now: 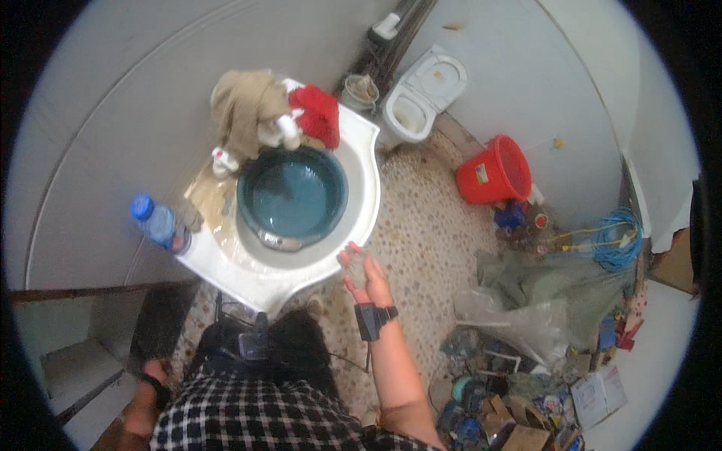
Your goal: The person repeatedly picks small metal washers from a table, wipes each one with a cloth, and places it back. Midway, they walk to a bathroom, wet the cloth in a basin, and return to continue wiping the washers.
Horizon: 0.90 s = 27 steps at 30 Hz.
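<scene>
My right hand (365, 275), a dark device strapped at its wrist, is beside the right front rim of the white washbasin (252, 282). Its fingers are stretched out with nothing in them; whether they touch the rim I cannot tell. Low on the left, by my side, is my left hand (156, 369) with a dark band at the wrist; its fingers are hard to make out. A dark blue-grey basin (293, 192) of water sits in the washbasin. Behind it lie a beige cloth (244, 109) and a red cloth (316, 114).
A blue-capped plastic bottle (156, 222) stands on the washbasin's left corner. Further right are a white toilet (425, 90), a red bucket (492, 171) and a coiled blue hose (617, 239). Piled boxes and clutter (519, 410) fill the lower right, near a crumpled clear plastic sheet (526, 323).
</scene>
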### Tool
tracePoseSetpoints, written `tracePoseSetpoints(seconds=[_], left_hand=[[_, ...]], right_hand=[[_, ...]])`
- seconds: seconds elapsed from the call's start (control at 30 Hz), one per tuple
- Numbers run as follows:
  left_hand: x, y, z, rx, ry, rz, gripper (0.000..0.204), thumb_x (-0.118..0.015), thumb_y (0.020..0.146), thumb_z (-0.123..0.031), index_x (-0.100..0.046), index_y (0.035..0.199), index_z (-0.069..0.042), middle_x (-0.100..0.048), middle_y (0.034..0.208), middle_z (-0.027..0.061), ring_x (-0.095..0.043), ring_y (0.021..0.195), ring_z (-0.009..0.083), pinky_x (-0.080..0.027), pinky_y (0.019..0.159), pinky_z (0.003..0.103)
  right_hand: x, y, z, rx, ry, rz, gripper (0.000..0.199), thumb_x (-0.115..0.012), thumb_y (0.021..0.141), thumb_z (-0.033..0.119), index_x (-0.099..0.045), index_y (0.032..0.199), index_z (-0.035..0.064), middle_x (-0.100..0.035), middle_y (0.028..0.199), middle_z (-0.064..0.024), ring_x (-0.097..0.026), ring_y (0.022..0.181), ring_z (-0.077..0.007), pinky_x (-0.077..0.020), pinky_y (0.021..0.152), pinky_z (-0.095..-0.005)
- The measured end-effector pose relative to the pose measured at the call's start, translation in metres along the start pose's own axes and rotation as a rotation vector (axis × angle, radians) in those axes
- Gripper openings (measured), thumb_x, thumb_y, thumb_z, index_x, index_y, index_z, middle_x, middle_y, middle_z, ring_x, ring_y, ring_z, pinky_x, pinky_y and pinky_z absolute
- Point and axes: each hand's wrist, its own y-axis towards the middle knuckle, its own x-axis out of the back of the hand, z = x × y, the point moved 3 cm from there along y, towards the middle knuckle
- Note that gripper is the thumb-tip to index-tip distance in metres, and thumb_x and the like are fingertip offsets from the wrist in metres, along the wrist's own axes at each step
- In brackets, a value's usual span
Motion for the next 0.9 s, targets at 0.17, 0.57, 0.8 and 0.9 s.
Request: tracePoseSetpoints(seconds=[0.17, 0.57, 0.8, 0.9], left_hand=[[0.100, 0.052, 0.003, 0.032, 0.037, 0.118, 0.028, -0.054, 0.092, -0.011, -0.064, 0.119, -0.009, -0.069, 0.108, 0.0112, -0.066, 0.097, 0.0234, -0.051, 0.085, 0.034], [0.118, 0.035, -0.017, -0.258, 0.323, 0.440, 0.034, -0.056, 0.093, -0.023, -0.060, 0.125, -0.015, -0.067, 0.114, 0.0114, -0.063, 0.105, 0.0282, -0.050, 0.091, 0.039], [0.139, 0.004, 0.041, -0.457, 0.799, 0.592, 0.035, -0.057, 0.090, -0.024, -0.061, 0.124, -0.017, -0.066, 0.115, 0.0112, -0.062, 0.106, 0.0303, -0.049, 0.091, 0.042], [0.152, 0.009, 0.040, -0.496, 0.816, 0.619, 0.035, -0.056, 0.090, -0.024, -0.061, 0.125, -0.019, -0.066, 0.117, 0.0104, -0.062, 0.108, 0.0299, -0.049, 0.092, 0.042]], right_hand=[[0.068, -0.128, -0.093, 0.051, 0.140, -0.330, 0.053, -0.042, 0.098, 0.051, -0.047, 0.135, 0.0143, -0.051, 0.136, -0.0038, -0.051, 0.121, -0.0198, -0.0528, 0.086, -0.0399], [0.072, -0.396, -0.362, -0.031, 0.285, -1.179, 0.052, -0.050, 0.098, 0.045, -0.049, 0.135, 0.0086, -0.064, 0.087, -0.0072, -0.047, 0.053, -0.0143, -0.0447, 0.049, -0.0331], [0.036, -0.497, -0.578, -0.038, 0.017, -0.926, 0.055, -0.053, 0.097, 0.043, -0.049, 0.135, 0.0039, -0.062, 0.088, -0.0060, -0.055, 0.064, -0.0151, -0.0455, 0.056, -0.0308], [0.003, -0.523, -0.620, 0.144, -0.029, -0.941, 0.058, -0.055, 0.096, 0.044, -0.048, 0.136, 0.0027, -0.066, 0.096, -0.0078, -0.063, 0.073, -0.0176, -0.0490, 0.061, -0.0315]])
